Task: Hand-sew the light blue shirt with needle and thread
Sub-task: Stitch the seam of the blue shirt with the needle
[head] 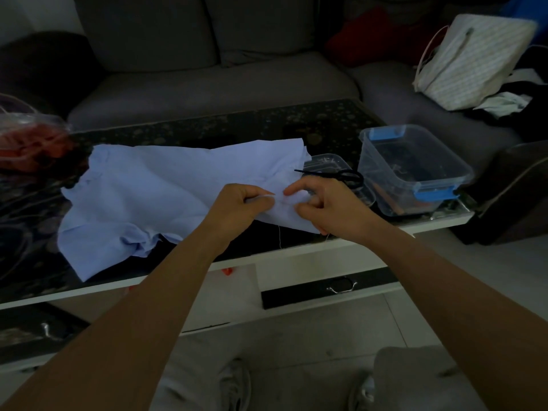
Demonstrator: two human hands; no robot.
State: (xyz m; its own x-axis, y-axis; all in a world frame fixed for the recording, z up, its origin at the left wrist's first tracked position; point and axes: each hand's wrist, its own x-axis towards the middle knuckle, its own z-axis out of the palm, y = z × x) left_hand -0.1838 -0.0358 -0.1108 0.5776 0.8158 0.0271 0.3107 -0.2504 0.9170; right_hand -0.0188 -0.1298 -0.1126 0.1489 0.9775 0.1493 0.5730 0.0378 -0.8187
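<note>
The light blue shirt point(154, 191) lies spread over the dark patterned table top point(207, 129). My left hand point(237, 206) pinches a fold of the shirt's right edge between thumb and fingers. Close beside it, my right hand point(323, 206) grips the same bit of cloth, index finger stretched toward the left hand. A thin pale thread point(279, 237) hangs down from the cloth between my hands. The needle is too small to make out.
Black scissors point(332, 173) lie just behind my right hand on a small clear box point(326, 160). A clear tub with blue clips point(415, 170) stands at the right. A plastic bag with red contents point(29, 140) sits far left. A sofa point(207, 69) runs behind the table.
</note>
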